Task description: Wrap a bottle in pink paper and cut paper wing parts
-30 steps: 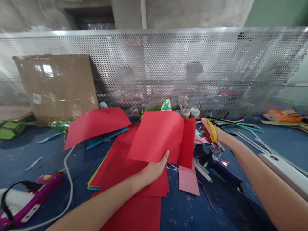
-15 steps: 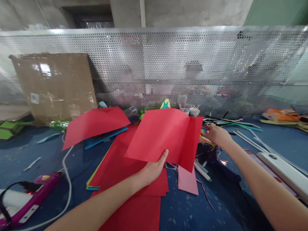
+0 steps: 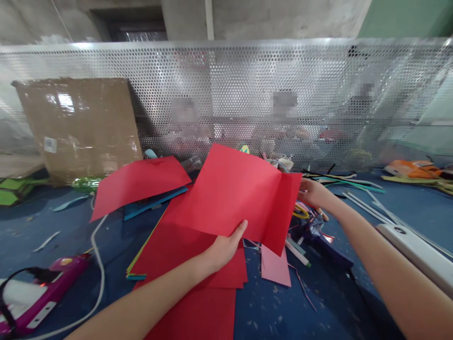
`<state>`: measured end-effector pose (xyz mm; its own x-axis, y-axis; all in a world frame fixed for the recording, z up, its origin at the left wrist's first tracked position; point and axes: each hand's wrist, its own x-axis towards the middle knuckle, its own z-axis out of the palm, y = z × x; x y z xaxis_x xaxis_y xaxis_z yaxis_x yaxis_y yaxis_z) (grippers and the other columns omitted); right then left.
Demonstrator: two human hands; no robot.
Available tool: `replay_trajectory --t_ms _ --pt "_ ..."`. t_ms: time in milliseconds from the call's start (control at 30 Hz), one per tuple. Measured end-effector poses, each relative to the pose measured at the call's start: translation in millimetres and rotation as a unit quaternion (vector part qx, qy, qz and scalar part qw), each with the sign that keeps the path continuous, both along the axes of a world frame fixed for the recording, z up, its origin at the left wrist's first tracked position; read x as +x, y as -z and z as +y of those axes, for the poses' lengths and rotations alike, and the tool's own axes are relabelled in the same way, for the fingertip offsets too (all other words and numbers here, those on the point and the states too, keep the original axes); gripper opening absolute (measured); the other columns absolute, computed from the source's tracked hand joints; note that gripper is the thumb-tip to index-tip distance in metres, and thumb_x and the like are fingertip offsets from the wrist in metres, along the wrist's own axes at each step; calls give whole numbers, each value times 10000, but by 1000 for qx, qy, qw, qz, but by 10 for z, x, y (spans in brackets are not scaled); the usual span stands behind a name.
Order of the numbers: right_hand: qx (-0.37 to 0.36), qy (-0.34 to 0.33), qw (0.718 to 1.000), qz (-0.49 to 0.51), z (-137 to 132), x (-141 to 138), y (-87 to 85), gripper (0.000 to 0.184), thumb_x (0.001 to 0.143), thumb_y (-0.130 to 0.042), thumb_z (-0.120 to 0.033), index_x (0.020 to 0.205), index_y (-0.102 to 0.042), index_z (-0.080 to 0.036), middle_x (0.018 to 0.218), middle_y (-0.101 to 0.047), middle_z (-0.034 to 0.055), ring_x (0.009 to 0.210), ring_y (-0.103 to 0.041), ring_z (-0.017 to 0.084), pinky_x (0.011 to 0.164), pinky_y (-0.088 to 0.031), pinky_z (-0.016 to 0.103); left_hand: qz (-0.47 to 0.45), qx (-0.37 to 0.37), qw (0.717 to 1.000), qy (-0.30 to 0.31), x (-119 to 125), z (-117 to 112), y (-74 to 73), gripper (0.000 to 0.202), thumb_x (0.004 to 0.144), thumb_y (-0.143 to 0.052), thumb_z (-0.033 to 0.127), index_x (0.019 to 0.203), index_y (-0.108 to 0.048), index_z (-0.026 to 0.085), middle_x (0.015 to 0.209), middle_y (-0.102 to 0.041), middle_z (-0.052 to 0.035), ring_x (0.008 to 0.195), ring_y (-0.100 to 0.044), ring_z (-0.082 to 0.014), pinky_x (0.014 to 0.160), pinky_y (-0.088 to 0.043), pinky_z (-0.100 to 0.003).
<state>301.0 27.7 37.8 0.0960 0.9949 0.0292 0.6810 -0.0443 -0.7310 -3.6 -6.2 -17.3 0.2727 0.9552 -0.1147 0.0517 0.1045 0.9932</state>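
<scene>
A sheet of red paper [image 3: 237,193] with a fold near its right side is raised and tilted in my left hand [image 3: 226,252]. The thumb lies on the front of the sheet, and the fingers are behind it. My right hand [image 3: 314,194] is at the folded flap's right edge with curled fingers. Its fingertips are partly hidden, so what they grip cannot be made out. Below the sheet lies a stack of red paper [image 3: 198,307]. Yellow-handled scissors [image 3: 300,211] and a dark blue glue gun [image 3: 327,248] are below my right hand.
Another red sheet [image 3: 141,184] lies on blue paper at left. A purple power strip [image 3: 53,295] with a white cable is at front left. A cardboard box [image 3: 81,127] leans on the perforated metal screen [image 3: 240,89]. Pink paper [image 3: 276,269], a marker [image 3: 299,252] and strips lie right.
My right hand has moved left from the scissors area to the edge of the red sheet. The sheet's upper left corner has risen in my left hand.
</scene>
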Motion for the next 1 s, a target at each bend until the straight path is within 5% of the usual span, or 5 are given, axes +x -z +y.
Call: replay_trajectory --t_ms 167,367,500,733,1000 --pt "24 -55 978 201 -66 -139 -69 320 802 -598 -384 1092 -619 -248 1082 -717 30 982 -680 200 909 -531 354 -157 -70 985 -9 131 26 -93 318 719 -719 394 982 -718 215 1210 -676 -83 1218 -560 -327 990 -486 -425" --pt "16 -16 954 298 -112 -139 -131 299 736 -690 -446 968 -604 -279 836 -728 -16 798 -700 164 846 -555 318 -199 -106 974 -5 147 43 -147 335 677 -749 330 990 -703 218 1245 -657 -87 1199 -573 -352 955 -510 -468" --pt "-17 -5 951 310 -139 -162 -186 308 846 -542 -525 1006 -605 -270 815 -732 1 764 -705 176 759 -577 317 -203 -123 971 0 146 25 -162 348 668 -765 322 988 -706 197 1182 -689 -109 1201 -570 -364 962 -505 -480" --pt "-82 -58 958 268 -282 -173 -327 394 669 -701 -171 1048 -627 -250 958 -754 12 859 -715 201 863 -557 337 -267 -135 954 -24 159 73 -260 356 781 -683 231 1135 -661 196 1276 -643 -89 1193 -588 -305 954 -530 -419" --pt "-130 -148 953 230 -400 -130 -433 491 652 -768 -305 1122 -663 -209 1065 -745 67 927 -710 237 910 -538 389 -300 -62 948 -81 5 326 -494 265 835 -641 192 1099 -665 193 1247 -661 -86 1126 -636 -256 925 -549 -384"
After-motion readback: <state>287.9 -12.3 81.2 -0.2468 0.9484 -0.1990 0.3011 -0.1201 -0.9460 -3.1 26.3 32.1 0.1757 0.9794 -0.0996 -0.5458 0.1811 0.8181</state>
